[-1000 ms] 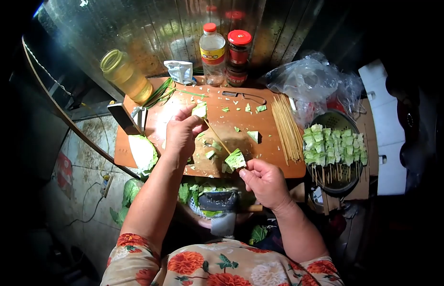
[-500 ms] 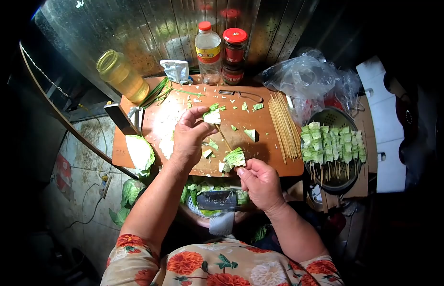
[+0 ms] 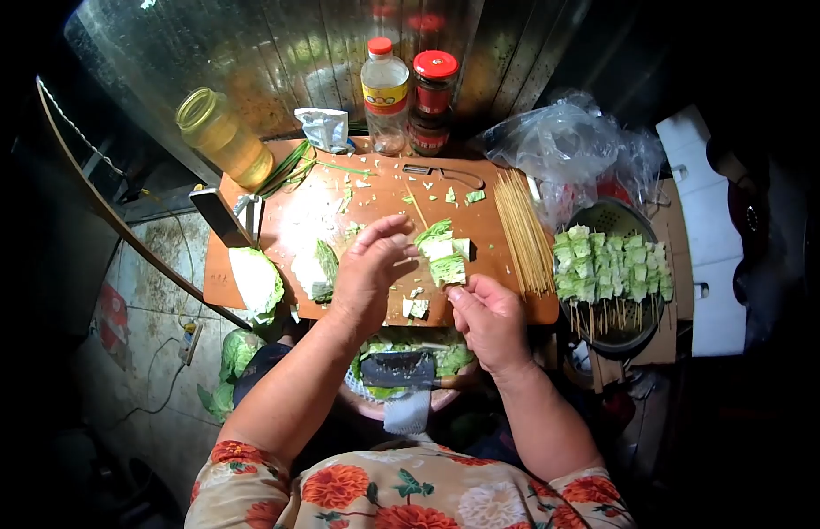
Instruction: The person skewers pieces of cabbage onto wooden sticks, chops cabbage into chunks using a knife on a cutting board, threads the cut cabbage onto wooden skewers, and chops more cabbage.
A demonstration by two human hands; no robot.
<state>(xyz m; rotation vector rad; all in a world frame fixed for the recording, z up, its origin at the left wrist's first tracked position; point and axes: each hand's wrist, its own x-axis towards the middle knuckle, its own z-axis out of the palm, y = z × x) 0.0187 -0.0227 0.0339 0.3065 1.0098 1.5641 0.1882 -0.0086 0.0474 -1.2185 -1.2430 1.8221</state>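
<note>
My right hand [image 3: 489,322] is closed on the lower end of a cabbage skewer, a thin bamboo stick with pale green cabbage pieces [image 3: 445,253] threaded on it. The stick's bare upper part [image 3: 416,207] points up and away over the board. To the left of the pieces, my left hand [image 3: 374,264] has its fingers stretched out, with nothing visible in it. A cut cabbage chunk [image 3: 324,269] lies on the board beside the left hand. Small cabbage scraps [image 3: 416,308] lie below the skewer.
Bare bamboo sticks [image 3: 523,234] lie on the right of the wooden board [image 3: 374,198]. Finished cabbage skewers [image 3: 612,269] rest across a colander [image 3: 604,212]. A cleaver [image 3: 399,370] lies over a basket of cabbage near me. A bottle [image 3: 385,97], jars and a phone [image 3: 220,217] stand around the edge.
The upper cabbage piece has slid down the stick to the lower one. My left hand has let go of it and moved lower. The skewer has turned more upright.
</note>
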